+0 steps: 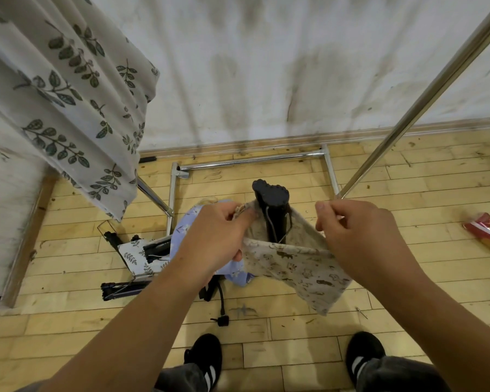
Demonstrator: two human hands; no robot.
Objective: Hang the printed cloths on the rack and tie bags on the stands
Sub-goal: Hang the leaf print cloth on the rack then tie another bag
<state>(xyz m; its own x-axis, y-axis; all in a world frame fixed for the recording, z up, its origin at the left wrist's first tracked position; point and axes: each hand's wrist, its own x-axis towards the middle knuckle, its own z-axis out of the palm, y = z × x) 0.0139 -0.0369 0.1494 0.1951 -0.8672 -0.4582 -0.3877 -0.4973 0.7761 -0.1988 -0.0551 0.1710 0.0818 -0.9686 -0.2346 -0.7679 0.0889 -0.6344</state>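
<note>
the little tan bag with tiny animal prints is in the middle, held up above the floor. its mouth is pulled wide open around a black stand with a bumpy top. the stand pokes up out of the bag's mouth at about 12 o'clock. a thin string hangs down the front of the stand, inside the bag.

the left hand is at 9 o'clock from the stand. its fingers are curled and pinch the left rim of the bag. the right hand is at 3 o'clock, and it pinches the right rim with its thumb and fingers. the rest of the bag droops down toward 5 o'clock.

a blue flowered cloth sits just behind and under the left hand. i cannot tell if that hand holds it too.

down at 8 o'clock, on the wooden floor, lies a small leaf-print bag among some black folded legs.

at 10 o'clock a big white cloth with green leaves hangs down. a shiny rack pole slants up toward 2 o'clock, and the rack's bottom bar lies on the floor at 12 o'clock by the stained white wall.

a red and yellow packet lies well apart at 3 o'clock.

two black shoes with white stripes stand at 6 o'clock.
</note>
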